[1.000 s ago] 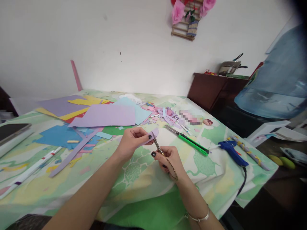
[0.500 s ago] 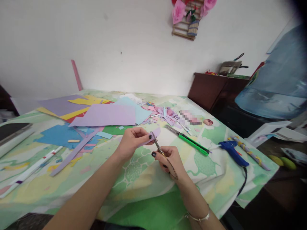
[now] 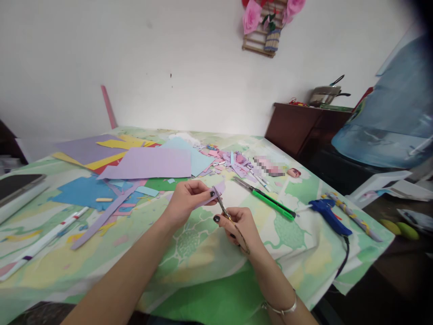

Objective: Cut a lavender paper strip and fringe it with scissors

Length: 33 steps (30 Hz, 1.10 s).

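Between the thumb and fingers of my left hand [image 3: 189, 201] is a small piece of light purple paper [image 3: 219, 188], partly hidden by the fingers. My right hand [image 3: 241, 225] grips a pair of scissors [image 3: 223, 210] by the handles. The scissor blades point up and away, and they lie against the paper close to my left thumb. Whether the blades are apart cannot be made out. To the right of the scissors lies a green utility knife [image 3: 273, 204] with its blade out.
A blue glue gun [image 3: 329, 216] lies at the table's right side. Large purple paper [image 3: 152, 163], blue sheets [image 3: 81, 192] and a long purple strip [image 3: 108, 219] spread left. Paper scraps [image 3: 233, 161] are heaped behind my hands. A phone [image 3: 20, 187] is at far left.
Almost nothing differs. My right hand and the scissor handles have shifted very slightly; my left hand still holds the paper in the same place.
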Available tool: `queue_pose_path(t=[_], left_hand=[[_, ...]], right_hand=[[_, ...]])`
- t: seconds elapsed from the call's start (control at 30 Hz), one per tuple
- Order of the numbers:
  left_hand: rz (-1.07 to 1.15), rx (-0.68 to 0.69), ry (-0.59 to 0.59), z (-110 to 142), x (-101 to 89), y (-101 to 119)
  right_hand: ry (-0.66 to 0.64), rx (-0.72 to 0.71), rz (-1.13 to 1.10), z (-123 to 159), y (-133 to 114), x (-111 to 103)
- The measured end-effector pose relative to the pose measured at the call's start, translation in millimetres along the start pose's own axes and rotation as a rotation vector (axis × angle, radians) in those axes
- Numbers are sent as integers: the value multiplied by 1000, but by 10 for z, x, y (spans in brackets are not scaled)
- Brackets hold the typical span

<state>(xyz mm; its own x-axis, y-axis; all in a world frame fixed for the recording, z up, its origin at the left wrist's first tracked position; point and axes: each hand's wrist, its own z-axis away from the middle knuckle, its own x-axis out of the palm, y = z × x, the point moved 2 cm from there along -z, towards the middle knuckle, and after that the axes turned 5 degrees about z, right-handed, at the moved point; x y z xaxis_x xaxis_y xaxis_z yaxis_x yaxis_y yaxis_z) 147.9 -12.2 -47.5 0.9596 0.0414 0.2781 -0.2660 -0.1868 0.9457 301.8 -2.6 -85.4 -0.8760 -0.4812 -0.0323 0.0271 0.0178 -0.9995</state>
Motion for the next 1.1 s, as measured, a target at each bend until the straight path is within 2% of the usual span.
queue_pose_path(t=[1.1], left_hand=[[-8, -32, -28, -1, 6, -4]], right_hand=[[-18, -6, 11, -5, 11, -6]])
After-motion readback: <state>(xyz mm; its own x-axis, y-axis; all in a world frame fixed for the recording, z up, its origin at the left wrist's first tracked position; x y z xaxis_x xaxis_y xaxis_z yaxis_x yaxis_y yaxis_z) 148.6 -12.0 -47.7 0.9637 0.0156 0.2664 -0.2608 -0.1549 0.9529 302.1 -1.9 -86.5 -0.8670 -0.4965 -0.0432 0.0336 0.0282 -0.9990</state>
